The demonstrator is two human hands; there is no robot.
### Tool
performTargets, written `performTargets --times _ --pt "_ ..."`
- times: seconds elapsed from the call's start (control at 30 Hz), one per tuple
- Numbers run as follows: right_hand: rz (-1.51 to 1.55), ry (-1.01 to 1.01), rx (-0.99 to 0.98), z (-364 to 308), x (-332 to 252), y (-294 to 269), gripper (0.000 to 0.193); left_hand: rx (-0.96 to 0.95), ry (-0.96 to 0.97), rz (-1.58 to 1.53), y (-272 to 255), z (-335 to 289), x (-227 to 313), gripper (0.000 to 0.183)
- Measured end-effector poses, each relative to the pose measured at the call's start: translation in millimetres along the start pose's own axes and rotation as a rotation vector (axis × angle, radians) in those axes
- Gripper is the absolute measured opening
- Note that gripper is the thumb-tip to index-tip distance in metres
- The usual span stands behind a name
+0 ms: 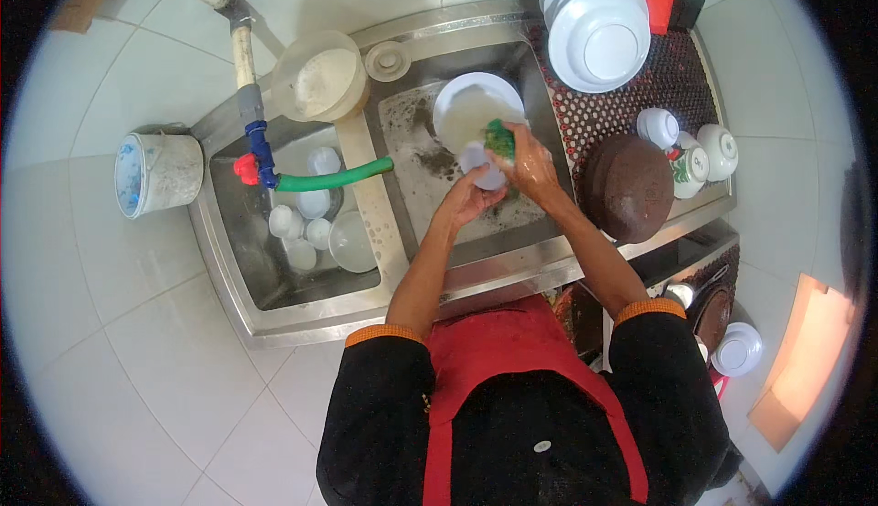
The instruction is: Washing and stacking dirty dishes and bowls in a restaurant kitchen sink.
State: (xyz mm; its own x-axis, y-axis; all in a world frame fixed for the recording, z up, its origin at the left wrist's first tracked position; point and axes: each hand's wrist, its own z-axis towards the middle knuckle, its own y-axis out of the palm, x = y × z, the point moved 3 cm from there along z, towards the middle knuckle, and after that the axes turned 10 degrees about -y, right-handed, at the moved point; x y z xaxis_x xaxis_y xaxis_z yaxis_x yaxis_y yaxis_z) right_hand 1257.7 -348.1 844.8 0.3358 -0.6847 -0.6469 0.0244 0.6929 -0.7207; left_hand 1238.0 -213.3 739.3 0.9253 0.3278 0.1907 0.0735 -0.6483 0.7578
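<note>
Over the right basin of the steel sink [430, 241], my left hand [469, 200] grips a small white bowl [483, 166] by its near side. My right hand [530, 166] is closed round a green scrubbing sponge [499, 139], held at the bowl's right edge. Just beyond both hands, a larger white bowl [477, 79] with cloudy water in it sits in the same basin. Dark specks are scattered over the basin floor. My fingertips under the small bowl are partly hidden.
A green hose [337, 177] from a blue-and-red tap reaches over the left basin, where several white cups and bowls lie. A plastic tub [320, 80] stands behind. White plates [599, 39], a brown round pan [629, 188] and small bowls [657, 127] occupy the right drainboard. A bucket [160, 174] is far left.
</note>
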Motion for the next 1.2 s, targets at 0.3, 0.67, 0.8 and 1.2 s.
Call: performTargets --times 0.3,0.67,0.8,1.2 --pt "0.043 0.163 -0.126 -42 14 44 0.049 0.720 0.092 0.424 -88 53 8 0.060" --pt "0.353 0.600 -0.093 -78 33 17 0.052 1.213 0.375 1.391 -50 86 52 0.069" --pt "0.276 0.487 0.043 -68 39 18 0.050 0.862 0.187 1.097 -62 83 19 0.045" --pt "0.193 0.269 -0.563 -4 42 54 0.051 0.667 0.517 0.296 -78 41 63 0.040"
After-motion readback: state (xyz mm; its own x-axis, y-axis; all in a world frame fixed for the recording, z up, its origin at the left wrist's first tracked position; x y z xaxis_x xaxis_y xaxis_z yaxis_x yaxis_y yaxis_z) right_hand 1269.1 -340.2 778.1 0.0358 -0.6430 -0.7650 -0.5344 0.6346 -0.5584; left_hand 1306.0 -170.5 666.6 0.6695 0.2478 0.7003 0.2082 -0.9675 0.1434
